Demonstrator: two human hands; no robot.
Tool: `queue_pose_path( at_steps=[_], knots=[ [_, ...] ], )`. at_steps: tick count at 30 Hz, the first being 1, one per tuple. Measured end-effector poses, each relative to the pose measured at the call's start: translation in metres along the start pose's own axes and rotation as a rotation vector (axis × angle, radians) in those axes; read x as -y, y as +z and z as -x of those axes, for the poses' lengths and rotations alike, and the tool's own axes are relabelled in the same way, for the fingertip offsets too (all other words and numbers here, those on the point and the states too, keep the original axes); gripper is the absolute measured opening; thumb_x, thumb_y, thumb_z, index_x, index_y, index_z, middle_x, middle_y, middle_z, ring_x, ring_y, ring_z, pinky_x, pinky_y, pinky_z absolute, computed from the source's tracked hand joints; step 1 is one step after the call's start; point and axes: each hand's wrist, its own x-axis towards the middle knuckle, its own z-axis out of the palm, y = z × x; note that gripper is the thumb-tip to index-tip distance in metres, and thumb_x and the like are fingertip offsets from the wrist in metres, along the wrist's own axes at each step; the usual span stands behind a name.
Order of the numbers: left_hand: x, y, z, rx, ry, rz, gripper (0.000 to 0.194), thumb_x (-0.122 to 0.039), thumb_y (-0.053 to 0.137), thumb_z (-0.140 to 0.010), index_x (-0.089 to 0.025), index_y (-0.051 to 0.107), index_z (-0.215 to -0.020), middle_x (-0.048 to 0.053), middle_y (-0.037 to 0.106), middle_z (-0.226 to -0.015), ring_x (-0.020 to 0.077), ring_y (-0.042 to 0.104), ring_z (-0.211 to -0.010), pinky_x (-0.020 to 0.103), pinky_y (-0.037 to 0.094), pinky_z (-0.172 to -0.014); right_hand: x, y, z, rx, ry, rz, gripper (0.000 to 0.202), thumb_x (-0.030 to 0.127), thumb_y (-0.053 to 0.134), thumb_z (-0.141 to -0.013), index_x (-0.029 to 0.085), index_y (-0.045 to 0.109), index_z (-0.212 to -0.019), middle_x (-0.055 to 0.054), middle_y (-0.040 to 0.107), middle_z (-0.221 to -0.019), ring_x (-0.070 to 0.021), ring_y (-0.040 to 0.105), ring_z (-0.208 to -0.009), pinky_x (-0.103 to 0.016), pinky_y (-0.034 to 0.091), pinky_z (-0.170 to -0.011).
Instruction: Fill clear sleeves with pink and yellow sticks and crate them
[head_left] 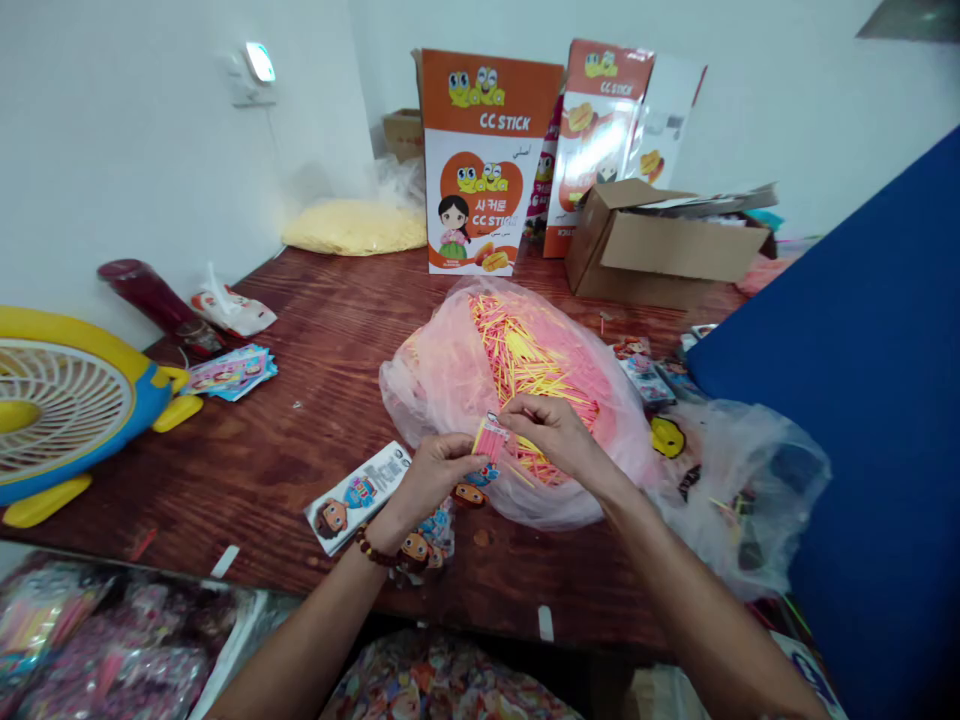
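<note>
Dark red-brown wood makes up the table [330,340], with a blue panel [862,400] slanting along its right side. At the near middle sits a big, filmy clear bag [442,390], open on top and full of thin pink and yellow sticks [517,360]. On the far left of the table stands a yellow and blue fan [67,400]; beyond the bag, an orange-and-white carton [484,165] stands upright, with an open cardboard box [675,255] to its right.

2 bare forearms reach in from the near edge and converge in front of the bag. The left forearm slopes far and to the right, a beaded bracelet at its wrist; the right one slopes far and to the left, its hand a little farther out, over the bag's near side.

Between the hands is a small packet of pink and yellow sticks [489,440]. It lies at the fingertips of the left hand [435,475], just to the right of it, pinched between thumb and fingers and tilted slightly. The right hand [555,430] comes at it from the right, palm down, fingers curled, thumb and forefinger together at the packet's upper right corner; whether they grip it or only touch it, I cannot tell.

Left of the left hand lies a stack of printed wrappers [358,497], set at a slant.
</note>
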Motion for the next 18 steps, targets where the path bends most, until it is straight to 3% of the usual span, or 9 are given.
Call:
queue_pose_path(
  at_steps=[6, 11, 14, 18],
  knots=[
    [-0.001, -0.004, 0.0, 0.029, 0.023, -0.08, 0.021, -0.032, 0.078, -0.071, -0.013, 0.074, -0.077, 0.0, 0.069, -0.069, 0.0113, 0.056, -0.063, 0.023, 0.044, -0.064, -0.001, -0.009, -0.004, 0.075, -0.022, 0.044, 0.021, 0.038, 0.064, -0.084, 0.018, 0.07, -0.08, 0.001, 0.063, -0.071, -0.012, 0.052, -0.065, -0.024, 0.039, -0.062],
    [0.005, -0.008, -0.003, 0.003, 0.031, -0.185, 0.022, -0.034, 0.075, -0.074, -0.013, 0.073, -0.072, -0.001, 0.064, -0.063, 0.0113, 0.053, -0.06, 0.023, 0.041, -0.06, -0.003, -0.002, 0.0, 0.141, -0.001, 0.144, 0.027, 0.037, 0.061, -0.085, 0.017, 0.065, -0.068, 0.004, 0.051, -0.059, -0.0096, 0.044, -0.057, -0.023, 0.031, -0.054],
    [0.008, -0.008, -0.004, -0.004, 0.026, -0.174, 0.022, -0.035, 0.076, -0.072, -0.013, 0.073, -0.072, 0.0, 0.065, -0.065, 0.0119, 0.054, -0.062, 0.023, 0.042, -0.061, -0.006, 0.0, 0.002, 0.133, 0.015, 0.175, 0.027, 0.035, 0.062, -0.083, 0.016, 0.062, -0.064, 0.005, 0.049, -0.057, -0.009, 0.041, -0.055, -0.023, 0.028, -0.054],
    [0.006, -0.006, -0.002, 0.025, -0.021, -0.068, 0.023, -0.034, 0.078, -0.07, -0.013, 0.074, -0.079, 0.001, 0.069, -0.073, 0.012, 0.057, -0.067, 0.023, 0.044, -0.066, -0.011, -0.002, 0.0, 0.046, 0.052, 0.031, 0.026, 0.038, 0.062, -0.082, 0.017, 0.062, -0.066, 0.004, 0.051, -0.06, -0.0103, 0.044, -0.059, -0.024, 0.033, -0.057]
  ],
)
